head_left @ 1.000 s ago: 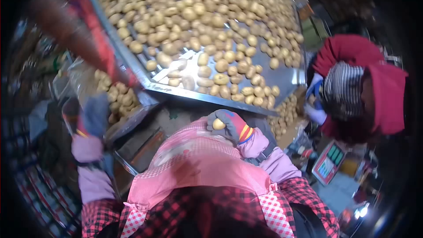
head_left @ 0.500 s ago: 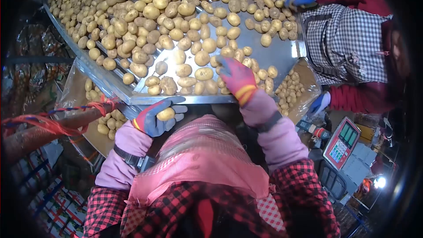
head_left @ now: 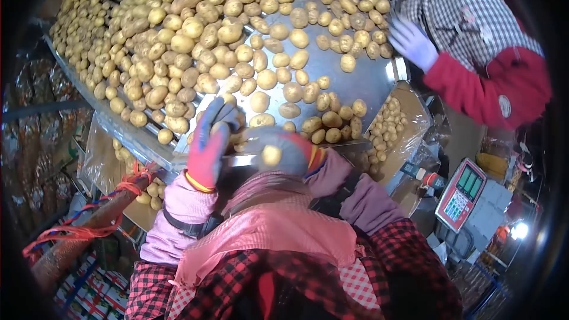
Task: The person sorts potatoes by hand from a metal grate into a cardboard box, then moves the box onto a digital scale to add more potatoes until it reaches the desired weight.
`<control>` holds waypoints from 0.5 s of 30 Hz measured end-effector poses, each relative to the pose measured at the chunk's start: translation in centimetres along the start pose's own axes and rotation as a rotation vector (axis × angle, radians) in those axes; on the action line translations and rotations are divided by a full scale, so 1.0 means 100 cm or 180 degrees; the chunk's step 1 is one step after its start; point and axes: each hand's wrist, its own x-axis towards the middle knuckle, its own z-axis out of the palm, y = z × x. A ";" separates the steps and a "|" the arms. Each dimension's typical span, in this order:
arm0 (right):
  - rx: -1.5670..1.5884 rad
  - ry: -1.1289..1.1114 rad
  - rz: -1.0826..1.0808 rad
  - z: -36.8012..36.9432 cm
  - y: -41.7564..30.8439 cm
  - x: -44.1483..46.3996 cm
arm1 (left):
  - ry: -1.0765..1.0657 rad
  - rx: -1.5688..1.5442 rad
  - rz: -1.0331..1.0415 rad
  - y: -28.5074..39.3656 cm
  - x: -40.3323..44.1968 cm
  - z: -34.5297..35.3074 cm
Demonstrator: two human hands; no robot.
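My left hand [head_left: 212,136], in a red and grey-blue glove, reaches over the front edge of the metal sorting table [head_left: 364,86]. Its fingers curl against a potato [head_left: 229,99] at their tips; part of the grip is hidden. My right hand [head_left: 287,153] is turned with its grey palm up, just at the table's front rim. It is smeared by motion, and a small potato [head_left: 271,154] lies in it. Loose potatoes [head_left: 259,102] are spread on the metal close beyond both hands.
A large heap of potatoes [head_left: 160,41] covers the back and left. A co-worker's gloved hands [head_left: 413,42] are at the table's right side. Below that corner stands a box of potatoes [head_left: 385,127]. A red scale [head_left: 461,194] is at right, a cord-wrapped pole [head_left: 98,219] at left.
My left hand has gone from below the rim up over the table. My right hand has drawn back toward me and now has a potato. The co-worker's lower hand has risen to the table.
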 end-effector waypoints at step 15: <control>0.2357 0.3885 -0.0528 -0.141 0.041 -0.261 | -0.0350 0.6758 0.1165 -0.038 0.126 0.006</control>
